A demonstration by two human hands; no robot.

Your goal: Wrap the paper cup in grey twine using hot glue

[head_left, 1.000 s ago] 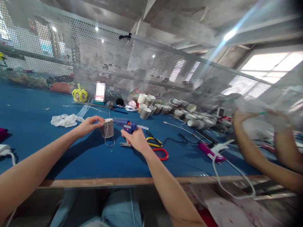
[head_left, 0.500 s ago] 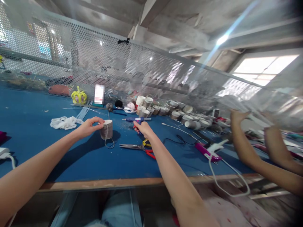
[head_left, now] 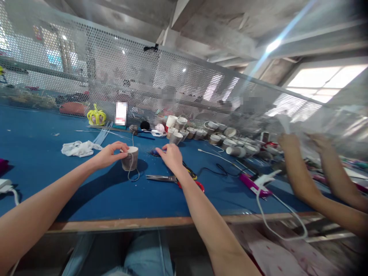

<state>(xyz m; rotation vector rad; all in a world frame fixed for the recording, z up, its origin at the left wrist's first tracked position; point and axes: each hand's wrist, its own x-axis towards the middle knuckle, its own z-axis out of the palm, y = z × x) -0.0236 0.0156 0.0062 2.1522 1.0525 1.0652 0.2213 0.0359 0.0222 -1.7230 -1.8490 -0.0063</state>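
Note:
My left hand point(head_left: 112, 155) pinches the rim of a small paper cup point(head_left: 130, 161) wrapped in grey cord, standing upright on the blue table. A loose loop of the cord hangs down its front, and a strand runs back to a small ball of grey cord point(head_left: 133, 128). My right hand point(head_left: 172, 158) hovers to the right of the cup with thumb and fingers apart, holding nothing that I can see. Beyond it a blue glue gun point(head_left: 155, 152) lies mostly hidden. Scissors point(head_left: 162, 178) with red and yellow handles lie under my right wrist.
Many cups point(head_left: 230, 143) crowd the back right. A white cloth point(head_left: 79, 148) and a yellow crown-shaped piece point(head_left: 97, 116) lie left. A purple glue gun point(head_left: 254, 186) with a white cord rests near a co-worker's arms point(head_left: 301, 172). A perforated screen point(head_left: 178, 88) borders the table.
My right hand has come off the blue glue gun, which now lies behind it, and has drawn slightly nearer. The scissors' handles have shifted a little. My left hand stays at the cup.

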